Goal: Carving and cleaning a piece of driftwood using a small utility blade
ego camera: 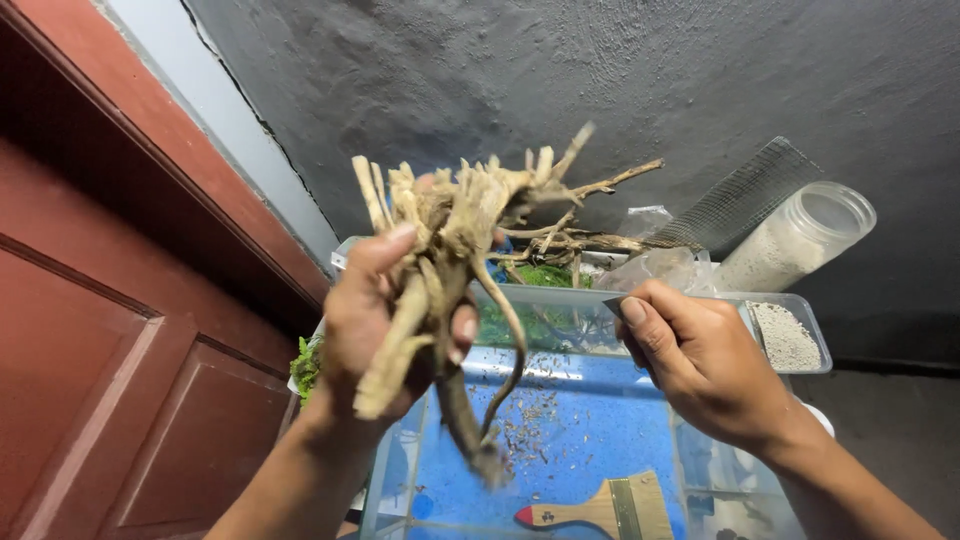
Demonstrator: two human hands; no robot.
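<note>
- Centre frame: my left hand [375, 325] is wrapped around a pale, gnarled piece of driftwood [455, 260], thumb up over its front; branches fan toward the top, roots trail down.
- Right of centre: my right hand [705, 365] is curled, thumb and fingers pinching a small thin grey blade [613, 305] near the wood. Can't tell exactly what tool.
- Below the hands: clear glass tank [560, 300] on a blue surface, wood shavings [540, 420] scattered under it.
- Bottom centre: wooden-handled paintbrush [600, 508] lying flat.
- Upper right: plastic jar of white granules [795, 240] tilted against wire mesh [740, 195]; tray of the same granules [785, 335] just below.
- Behind the tank: green moss [545, 275].
</note>
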